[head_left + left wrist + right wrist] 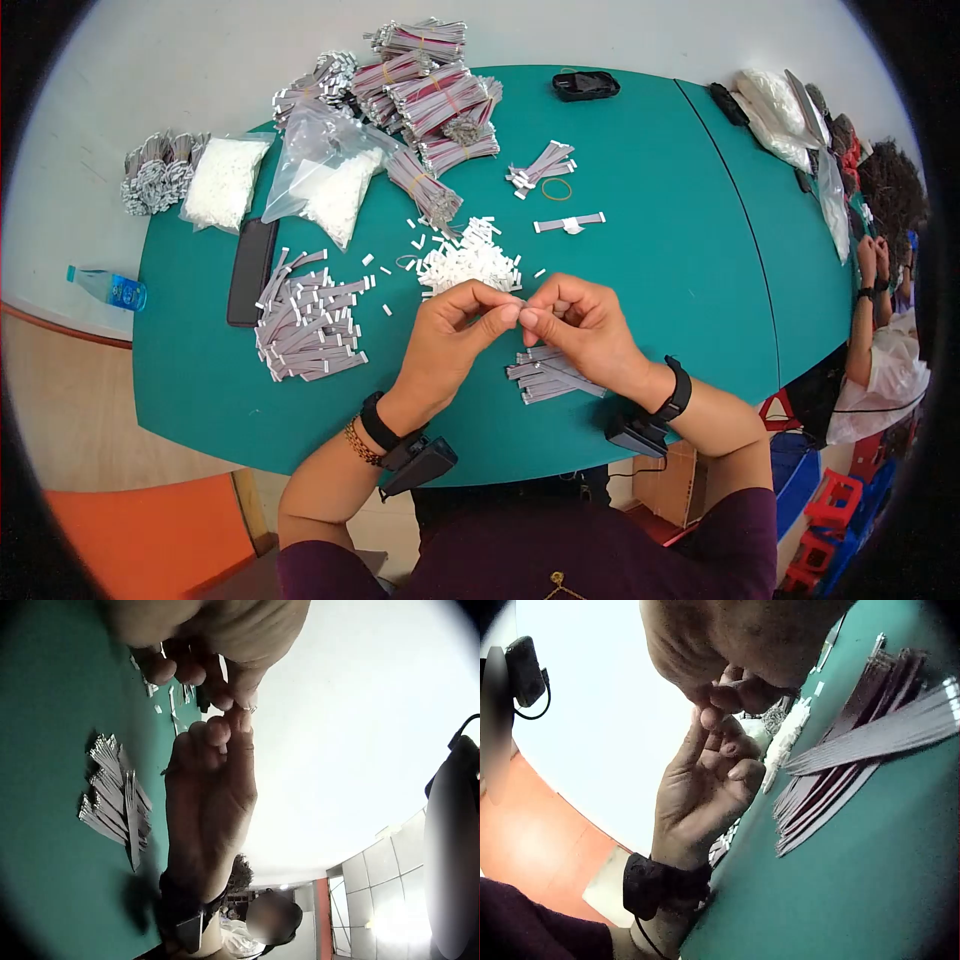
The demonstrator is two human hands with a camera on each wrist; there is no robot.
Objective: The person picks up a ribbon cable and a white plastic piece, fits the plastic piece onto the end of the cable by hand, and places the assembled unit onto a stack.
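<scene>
Above the green table (660, 290), my left hand (455, 335) and right hand (585, 325) meet at the fingertips, thumbs and index fingers pinching a small piece almost fully covered by them. Its kind I cannot tell. In the left wrist view a small white bit (223, 748) shows at the curled fingers of the right hand (210, 795). Just beyond the hands lies a heap of small white connector housings (470, 262). Beneath the right hand is a pile of grey ribbon cables (545, 375). In the right wrist view, dark red strands (855, 712) show among these cables.
Left of the hands lie many short cables with white ends (310, 325), beside a black phone (252, 272). Bags of white housings (225, 182) and bundled cables (430, 95) stand at the back. A rubber band (557, 189) and black pouch (585, 85) lie farther off.
</scene>
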